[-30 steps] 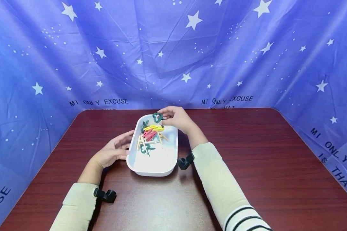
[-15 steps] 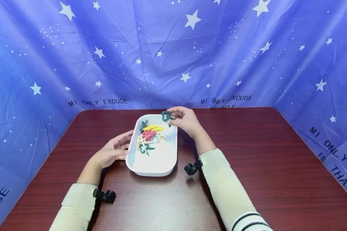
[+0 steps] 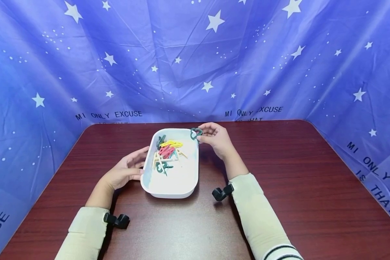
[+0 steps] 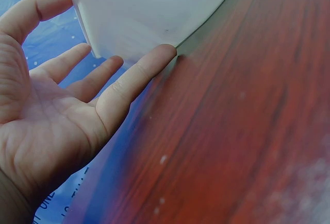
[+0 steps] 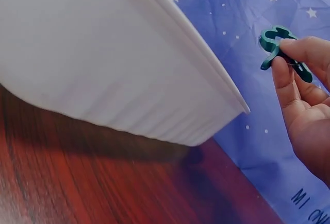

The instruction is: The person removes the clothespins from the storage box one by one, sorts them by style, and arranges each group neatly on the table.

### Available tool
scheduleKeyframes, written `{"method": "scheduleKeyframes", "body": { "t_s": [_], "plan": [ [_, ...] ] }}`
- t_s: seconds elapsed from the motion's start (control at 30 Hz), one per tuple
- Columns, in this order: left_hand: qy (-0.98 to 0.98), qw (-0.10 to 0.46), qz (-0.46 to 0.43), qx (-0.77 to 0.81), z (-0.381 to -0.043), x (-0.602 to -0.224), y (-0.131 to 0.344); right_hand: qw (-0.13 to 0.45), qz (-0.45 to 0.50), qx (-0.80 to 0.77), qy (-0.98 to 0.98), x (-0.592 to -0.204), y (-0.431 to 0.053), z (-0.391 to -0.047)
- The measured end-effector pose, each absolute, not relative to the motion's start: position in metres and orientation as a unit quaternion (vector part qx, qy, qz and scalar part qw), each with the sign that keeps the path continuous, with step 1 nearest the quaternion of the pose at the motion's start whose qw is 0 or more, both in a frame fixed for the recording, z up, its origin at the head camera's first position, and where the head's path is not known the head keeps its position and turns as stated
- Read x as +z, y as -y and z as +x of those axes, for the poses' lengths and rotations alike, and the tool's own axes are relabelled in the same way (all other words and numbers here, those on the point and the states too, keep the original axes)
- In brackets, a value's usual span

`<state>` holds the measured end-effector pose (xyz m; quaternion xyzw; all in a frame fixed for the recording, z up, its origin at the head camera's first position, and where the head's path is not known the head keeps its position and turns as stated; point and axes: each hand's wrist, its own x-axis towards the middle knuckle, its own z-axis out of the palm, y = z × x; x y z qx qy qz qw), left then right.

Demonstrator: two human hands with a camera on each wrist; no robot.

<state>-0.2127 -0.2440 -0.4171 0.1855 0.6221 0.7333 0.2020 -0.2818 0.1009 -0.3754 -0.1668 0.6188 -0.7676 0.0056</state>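
Observation:
My right hand (image 3: 219, 140) pinches a dark green plant clip (image 3: 194, 134) between thumb and fingers, at the far right corner of a white tray (image 3: 175, 183). In the right wrist view the clip (image 5: 267, 40) shows its curved loops and short handles, held apart from the tray wall. My left hand (image 3: 125, 172) rests its extended fingers and thumb against the tray's left side. Inside the tray lie yellow clips (image 3: 171, 143), red clips (image 3: 166, 151), pale wooden-looking pegs (image 3: 158, 161) and more dark green clips (image 3: 161, 167), grouped toward the left.
The tray stands on a dark red wood-grain table (image 3: 295, 187), near its back edge. Behind and to both sides hangs a blue star-patterned cloth (image 3: 182, 83). A black wrist mount (image 3: 222, 193) sticks out from the right sleeve, another mount (image 3: 117, 220) from the left.
My right hand has moved right with the green plant clip, from over the tray's far end to its right corner. The left hand stays at the tray's side.

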Motion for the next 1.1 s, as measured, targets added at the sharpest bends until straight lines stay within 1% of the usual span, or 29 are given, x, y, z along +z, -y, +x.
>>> {"method": "scheduleKeyframes", "body": {
  "t_s": [0.3, 0.57, 0.83, 1.1],
  "plan": [
    [-0.624, 0.204, 0.186, 0.731, -0.212, -0.418, 0.244, -0.034, -0.128, -0.81, -0.572, -0.386, -0.114, -0.281],
    [-0.626, 0.203, 0.185, 0.729, -0.212, -0.417, 0.245, -0.077, -0.097, -0.805, -0.58, -0.398, -0.124, -0.284],
    [-0.621, 0.207, 0.193, 0.731, -0.212, -0.415, 0.245, -0.089, -0.083, -0.795, -0.595, -0.411, -0.135, -0.287],
    [-0.617, 0.208, 0.192, 0.734, -0.213, -0.418, 0.244, -0.087, -0.028, -0.757, -0.647, -0.423, -0.141, -0.291]
  ]
}}
